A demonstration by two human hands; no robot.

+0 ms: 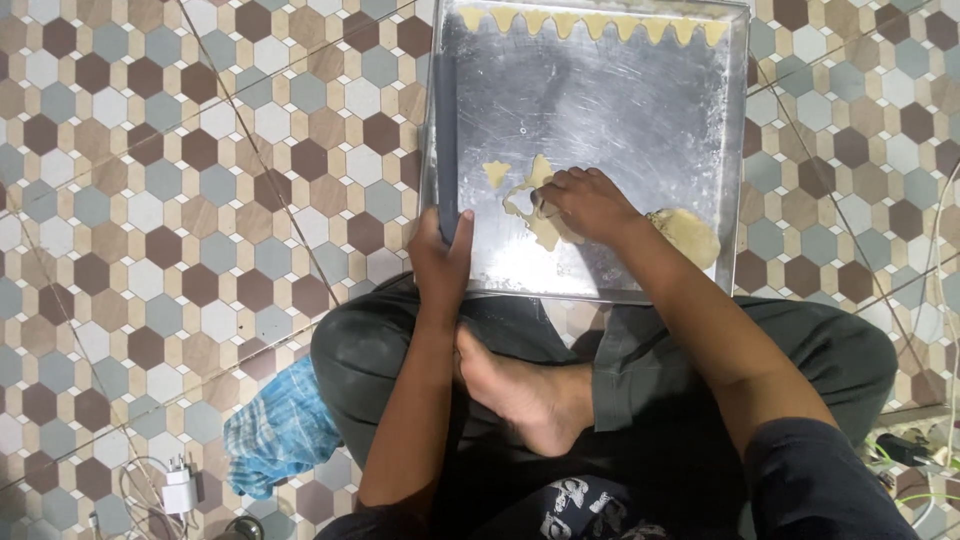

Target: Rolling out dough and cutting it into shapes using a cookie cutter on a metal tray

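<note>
A square metal tray (620,110) lies on the tiled floor in front of my crossed legs. My left hand (440,262) grips the near end of a dark grey rolling pin (446,130) lying along the tray's left side. My right hand (588,203) presses down on a flattened sheet of yellow dough (540,228), fingers closed over it near the tray's front. A small cut dough piece (496,172) sits just left of it. A dough lump (688,234) rests by my right wrist. A row of several pointed cut-outs (590,22) lines the tray's far edge.
The floor is patterned with hexagonal tiles (200,180). A blue cloth (280,425) lies by my left knee. A white charger with cable (180,490) sits at bottom left. More cables (925,450) run along the right edge.
</note>
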